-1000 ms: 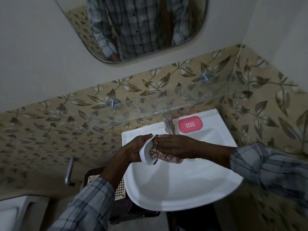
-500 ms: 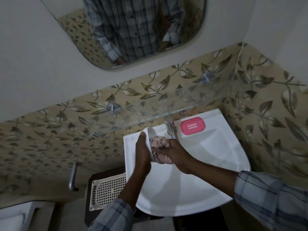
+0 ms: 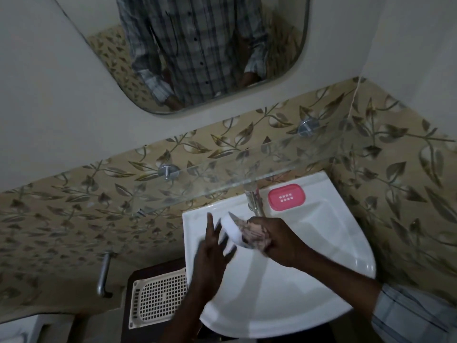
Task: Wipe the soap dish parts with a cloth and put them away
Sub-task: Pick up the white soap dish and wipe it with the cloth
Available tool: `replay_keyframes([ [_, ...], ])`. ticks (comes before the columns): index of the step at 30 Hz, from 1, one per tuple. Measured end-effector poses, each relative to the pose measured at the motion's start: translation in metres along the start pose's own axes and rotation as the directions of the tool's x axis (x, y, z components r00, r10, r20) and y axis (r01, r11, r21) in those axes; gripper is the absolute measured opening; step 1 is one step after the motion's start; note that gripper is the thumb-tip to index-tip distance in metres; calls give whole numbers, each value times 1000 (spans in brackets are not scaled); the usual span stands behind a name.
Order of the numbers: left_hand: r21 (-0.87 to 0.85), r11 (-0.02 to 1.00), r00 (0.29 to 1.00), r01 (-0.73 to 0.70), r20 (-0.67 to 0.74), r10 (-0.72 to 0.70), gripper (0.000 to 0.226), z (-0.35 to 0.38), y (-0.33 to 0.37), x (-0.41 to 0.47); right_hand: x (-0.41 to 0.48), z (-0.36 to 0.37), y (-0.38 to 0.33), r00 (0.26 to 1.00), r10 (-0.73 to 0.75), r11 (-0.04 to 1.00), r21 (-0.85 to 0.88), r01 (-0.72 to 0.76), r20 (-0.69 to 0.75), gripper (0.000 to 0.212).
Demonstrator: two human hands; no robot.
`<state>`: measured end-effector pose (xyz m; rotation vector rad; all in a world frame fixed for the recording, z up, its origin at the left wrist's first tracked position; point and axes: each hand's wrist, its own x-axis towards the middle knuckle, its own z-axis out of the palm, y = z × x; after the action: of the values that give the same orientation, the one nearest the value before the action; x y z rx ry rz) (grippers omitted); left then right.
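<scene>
I am watching the left grip (image 3: 212, 246), its fingers spread apart and blurred, barely propping the white dish part (image 3: 231, 231) over the sink (image 3: 321, 243). The right grip (image 3: 277, 241) is clamping the cloth (image 3: 252, 233) against it from 3 o'clock. The pink part (image 3: 286, 197) is sitting on the sink's rim at 1 o'clock. I am judging the support too loose: the cloth's push is risking knocking the white dish part down into the sink.
</scene>
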<state>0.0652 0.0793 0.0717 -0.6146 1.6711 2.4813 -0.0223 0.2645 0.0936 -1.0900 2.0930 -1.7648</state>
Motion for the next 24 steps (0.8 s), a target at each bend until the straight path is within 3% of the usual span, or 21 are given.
replay_keyframes([
  [1, -146, 962, 973, 231, 22, -230, 73, -1, 11, 4, -1, -3, 6, 976, -199, 958, -191, 213, 90, 18],
  [2, -237, 868, 900, 436, 106, -423, 79, 0, 21, 8, -2, -3, 11, 919, -332, 862, -329, 387, 211, 24],
  [3, -290, 775, 828, 561, 188, -529, 89, 3, 29, 10, -3, -1, 13, 864, -400, 763, -411, 499, 306, 29],
  [5, -370, 702, 790, 609, 203, -578, 93, 14, 40, 15, -5, 8, 15, 815, -429, 663, -477, 577, 390, 33],
  [8, -378, 808, 869, 453, -16, -495, 81, 30, 33, 27, -2, 15, 10, 892, -290, 754, -492, 435, 345, 27],
  [10, -334, 899, 922, 285, -162, -352, 78, 34, 21, 29, 2, 22, 0, 976, -73, 925, -353, 143, 203, 17],
  [11, -271, 948, 948, 165, -223, -228, 73, 35, 14, 29, 5, 27, -6, 989, 106, 982, -169, -88, 101, 15],
  [12, -173, 985, 960, 29, -269, -76, 65, 34, 7, 30, 13, 31, -12, 945, 327, 936, 133, -325, 8, 14],
  [13, -56, 994, 957, -95, -280, 76, 56, 34, 3, 28, 21, 34, -20, 837, 547, 741, 464, -486, 4, 17],
  [14, 18, 980, 948, -197, -251, 195, 52, 34, -1, 26, 29, 35, -26, 728, 682, 485, 701, -523, 70, 22],
  [15, 39, 968, 946, -249, -203, 251, 52, 32, -3, 24, 37, 31, -29, 666, 732, 286, 823, -491, 143, 26],
  [16, 32, 966, 954, -256, -157, 257, 54, 29, -4, 24, 43, 26, -31, 642, 742, 173, 871, -460, 192, 29],
  [17, 11, 973, 965, -231, -122, 230, 57, 25, -4, 25, 47, 20, -33, 639, 739, 132, 883, -451, 216, 30],
  [18, -24, 984, 978, -175, -118, 171, 60, 22, -1, 25, 48, 14, -33, 654, 727, 167, 869, -466, 211, 29],
  [19, -83, 990, 987, -114, -127, 103, 61, 16, 2, 25, 48, 10, -32, 674, 719, 269, 828, -493, 167, 27],
  [21, -232, 972, 994, 24, -102, -48, 63, -1, 5, 26, 41, 2, -23, 764, 645, 601, 623, -501, -7, 28],
  [22, -296, 951, 990, 89, -79, -117, 64, -9, 8, 24, 37, -6, -18, 831, 548, 768, 454, -452, -98, 32],
  [24, -403, 896, 975, 188, -37, -221, 64, -11, 14, 25, 35, -13, -15, 953, 251, 965, 112, -235, -166, 42],
])
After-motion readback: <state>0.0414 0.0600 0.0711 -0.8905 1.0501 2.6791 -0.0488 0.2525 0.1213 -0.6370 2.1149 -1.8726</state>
